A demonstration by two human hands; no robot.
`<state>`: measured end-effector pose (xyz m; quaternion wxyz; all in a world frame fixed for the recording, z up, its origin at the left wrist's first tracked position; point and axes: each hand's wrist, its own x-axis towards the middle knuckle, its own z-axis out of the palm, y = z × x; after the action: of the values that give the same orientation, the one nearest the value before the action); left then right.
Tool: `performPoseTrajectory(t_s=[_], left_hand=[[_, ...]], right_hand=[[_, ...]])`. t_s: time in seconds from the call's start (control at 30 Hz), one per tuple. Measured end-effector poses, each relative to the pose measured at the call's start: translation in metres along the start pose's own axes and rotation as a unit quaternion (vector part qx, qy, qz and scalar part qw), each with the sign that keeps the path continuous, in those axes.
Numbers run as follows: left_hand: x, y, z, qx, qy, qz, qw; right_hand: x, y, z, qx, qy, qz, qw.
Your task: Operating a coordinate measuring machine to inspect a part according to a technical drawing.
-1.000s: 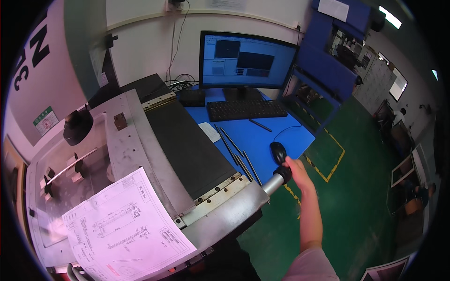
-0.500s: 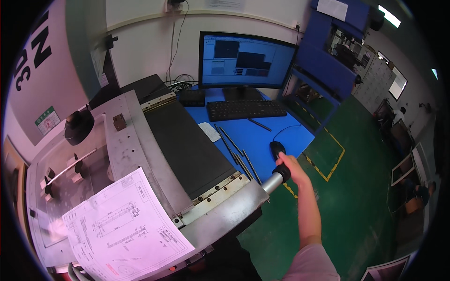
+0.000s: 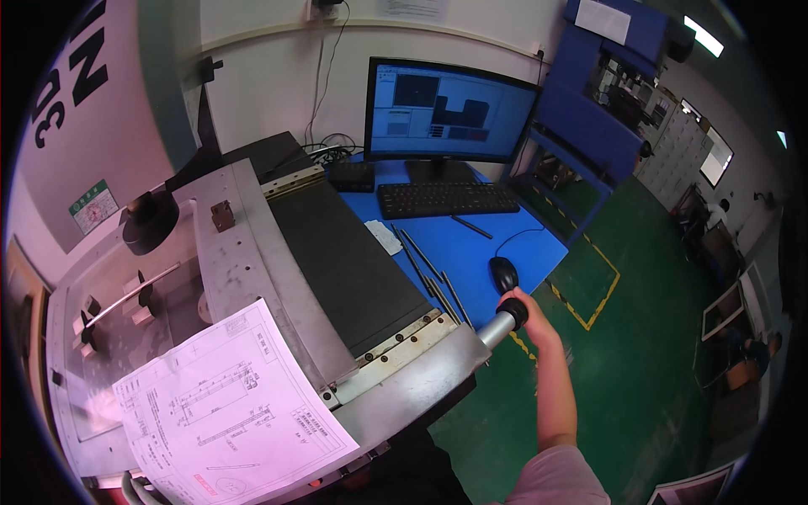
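Note:
My right hand (image 3: 532, 320) is closed around the black knob (image 3: 512, 312) at the end of a silver shaft on the machine's right side; most of its fingers are hidden. Just beyond it lies a black mouse (image 3: 503, 273). At the lower left edge, dark grey glove-like fingers of my left hand (image 3: 137, 488) show beside a drawing sheet (image 3: 236, 412), mostly covered, so their grip is unclear. On the machine's glass stage, a thin rod (image 3: 135, 295) rests across small dark-and-light blocks (image 3: 145, 301), under a round black lens housing (image 3: 150, 223).
A monitor (image 3: 450, 109) and keyboard (image 3: 449, 200) stand on the blue table (image 3: 467, 244). Several slim dark rods (image 3: 418, 252) and a crumpled white cloth (image 3: 384, 237) lie by the machine's black cover (image 3: 345, 269). A blue machine (image 3: 589, 93) stands at the back right.
The view has shifted slightly. My right hand stays at the knob, its wrist a little turned. On the monitor, the dark shape looks different, now with a notch in its top.

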<state>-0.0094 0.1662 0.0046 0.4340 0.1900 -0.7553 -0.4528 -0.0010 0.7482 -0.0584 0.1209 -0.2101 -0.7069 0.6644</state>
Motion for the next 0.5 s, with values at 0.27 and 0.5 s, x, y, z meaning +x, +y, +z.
performPoseTrajectory(t_s=[0.27,0.5], left_hand=[[0.003,-0.003,-0.002,0.004,-0.006,0.001,1.000],[0.002,-0.002,-0.002,0.006,-0.002,0.006,1.000]], right_hand=[[-0.014,-0.017,0.007,0.110,-0.107,-0.042,0.987],[-0.015,-0.017,0.008,0.120,-0.102,-0.046,0.986]])
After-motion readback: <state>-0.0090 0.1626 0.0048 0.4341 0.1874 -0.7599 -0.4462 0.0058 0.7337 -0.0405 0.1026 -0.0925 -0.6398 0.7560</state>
